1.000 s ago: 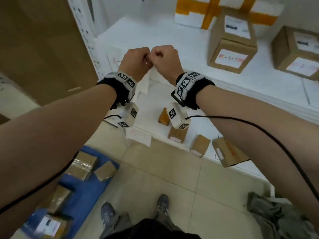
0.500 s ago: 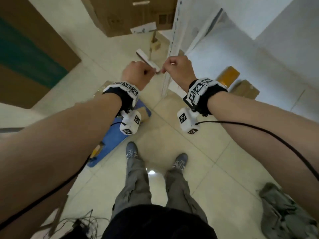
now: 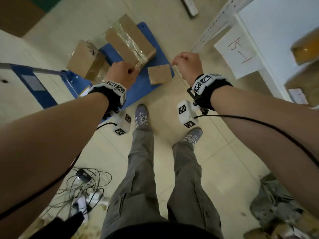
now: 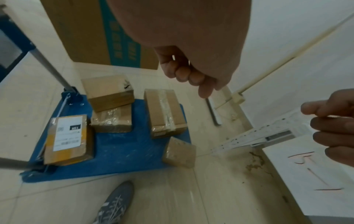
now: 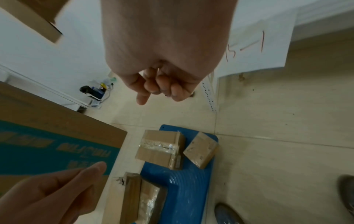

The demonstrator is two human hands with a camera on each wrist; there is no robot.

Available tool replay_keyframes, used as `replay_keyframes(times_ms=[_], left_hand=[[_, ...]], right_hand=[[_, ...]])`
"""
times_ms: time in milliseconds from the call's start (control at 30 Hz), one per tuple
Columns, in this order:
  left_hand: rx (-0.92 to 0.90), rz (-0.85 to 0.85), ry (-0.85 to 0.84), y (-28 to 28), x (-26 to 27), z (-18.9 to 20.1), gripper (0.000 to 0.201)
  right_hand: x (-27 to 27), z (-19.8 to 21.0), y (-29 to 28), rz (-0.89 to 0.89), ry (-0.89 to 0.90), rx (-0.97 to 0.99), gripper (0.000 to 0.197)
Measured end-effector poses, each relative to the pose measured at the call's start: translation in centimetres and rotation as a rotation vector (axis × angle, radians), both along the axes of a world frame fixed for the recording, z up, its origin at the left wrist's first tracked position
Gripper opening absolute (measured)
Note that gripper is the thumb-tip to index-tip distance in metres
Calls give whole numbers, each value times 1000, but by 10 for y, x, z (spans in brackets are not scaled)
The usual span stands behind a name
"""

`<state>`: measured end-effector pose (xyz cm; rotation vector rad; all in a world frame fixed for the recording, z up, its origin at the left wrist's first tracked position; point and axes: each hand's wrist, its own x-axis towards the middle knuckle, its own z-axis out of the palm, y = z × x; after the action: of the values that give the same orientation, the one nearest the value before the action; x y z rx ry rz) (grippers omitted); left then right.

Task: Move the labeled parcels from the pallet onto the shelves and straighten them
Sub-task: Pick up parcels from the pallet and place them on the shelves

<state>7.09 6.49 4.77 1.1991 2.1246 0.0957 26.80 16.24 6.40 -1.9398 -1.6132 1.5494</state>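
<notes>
Back from the shelf, both fists now empty over the pallet.

My left hand [image 3: 122, 75] and right hand [image 3: 187, 65] have parted and swung from the shelf [image 3: 269, 42] to the blue ribbed-plastic pallet [image 4: 118, 150]; fingers [image 4: 188, 76] curled, holding nothing. 5 brown cardboard parcels [image 4: 164, 112], glossy with tape, wait there, so another pick comes next, I reckon.

Blue pallet [image 4: 122, 153] on tiled floor [image 3: 224, 161], cardboard parcels [image 4: 164, 112] atop (one labeled)
</notes>
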Motion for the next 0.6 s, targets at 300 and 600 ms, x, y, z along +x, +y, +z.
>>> replay_keyframes(times_ms=[300,600], left_hand=[[-73,163,-95,-30,-42,-89,48],[-109,425,-240,-33,-76,-173,37]], right_hand=[[-48,-99,-17,-8,-46,-206,20],[-100,-177,-13,49,-61,-374,21]])
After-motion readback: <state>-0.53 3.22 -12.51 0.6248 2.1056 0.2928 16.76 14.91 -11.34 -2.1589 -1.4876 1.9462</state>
